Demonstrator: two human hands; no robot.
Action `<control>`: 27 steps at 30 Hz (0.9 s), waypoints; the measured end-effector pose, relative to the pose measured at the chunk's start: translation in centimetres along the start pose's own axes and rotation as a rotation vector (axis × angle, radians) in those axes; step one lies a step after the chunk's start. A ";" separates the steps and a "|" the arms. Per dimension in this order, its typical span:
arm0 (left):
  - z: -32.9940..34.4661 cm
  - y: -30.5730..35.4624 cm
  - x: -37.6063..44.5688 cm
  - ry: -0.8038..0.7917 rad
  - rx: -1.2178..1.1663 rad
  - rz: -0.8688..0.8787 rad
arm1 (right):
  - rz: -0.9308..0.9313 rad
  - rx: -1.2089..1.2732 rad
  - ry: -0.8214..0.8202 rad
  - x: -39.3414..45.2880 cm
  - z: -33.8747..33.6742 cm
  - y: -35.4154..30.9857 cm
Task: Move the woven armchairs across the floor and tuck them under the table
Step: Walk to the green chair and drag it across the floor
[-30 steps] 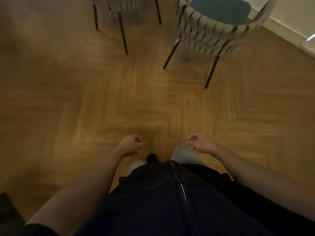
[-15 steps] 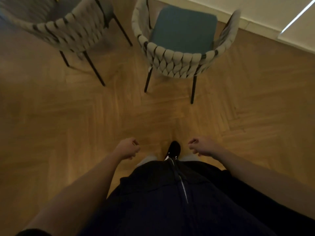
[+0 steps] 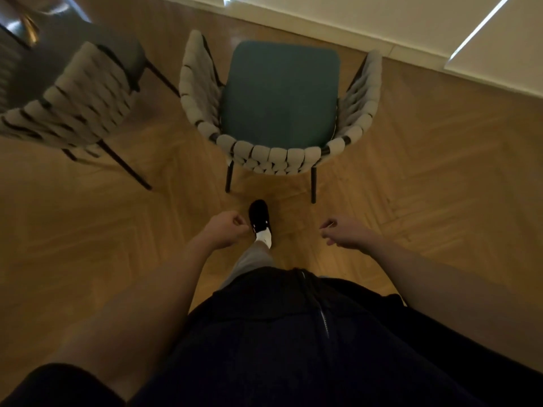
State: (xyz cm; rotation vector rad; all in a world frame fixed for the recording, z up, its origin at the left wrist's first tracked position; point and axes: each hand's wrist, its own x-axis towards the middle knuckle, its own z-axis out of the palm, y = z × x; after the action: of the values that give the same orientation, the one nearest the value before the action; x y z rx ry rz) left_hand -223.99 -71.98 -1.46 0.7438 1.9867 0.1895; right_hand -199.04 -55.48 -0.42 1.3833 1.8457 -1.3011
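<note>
1. Two woven armchairs stand on the herringbone wood floor (image 3: pixel 440 186), and no table is in view, so neither looks tucked in yet.
2. The nearer armchair (image 3: pixel 279 113) sits straight ahead of the person, its curved backrest turned toward them and its seat opening toward the white wall (image 3: pixel 382 19) beyond.
3. Its back rail lies crosswise to the person, running left to right, just past the forward black shoe (image 3: pixel 259 215).
4. The left hand (image 3: pixel 224 230) is empty, fingers curled in loosely as a slack fist; it touches nothing.
5. The right hand (image 3: pixel 342 232) is likewise empty, its fingers hanging loosely bent, apart from the chair.
6. Both hands hover near the backrest at roughly equal reach, one toward each end of the rail; a two-handed grip on the top of the back looks like the natural next move.
7. The chair's back and arms are thick, padded grey straps woven over a thin dark metal frame, with a smooth teal seat cushion and four slim black legs.
8. The second armchair (image 3: pixel 76 107) stands to the left, angled away and blurred, with the same grey weave and a darker seat; it is farther from either hand.
</note>
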 end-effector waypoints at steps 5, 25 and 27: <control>-6.2 3.1 6.5 0.029 0.063 0.088 | -0.008 0.050 0.059 3.7 -4.5 -4.9; -18.4 6.2 21.8 -0.310 1.240 0.357 | -0.111 -0.869 -0.051 15.6 -13.1 -10.6; -18.3 5.6 23.0 -0.321 1.266 0.388 | -0.126 -0.950 -0.067 16.6 -12.8 -10.2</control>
State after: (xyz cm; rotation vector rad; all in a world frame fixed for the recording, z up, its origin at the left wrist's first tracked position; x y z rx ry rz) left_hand -244.87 -51.18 -6.67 1.7980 1.4638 -0.9945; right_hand -212.58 -36.85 -4.40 0.6986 2.0854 -0.3598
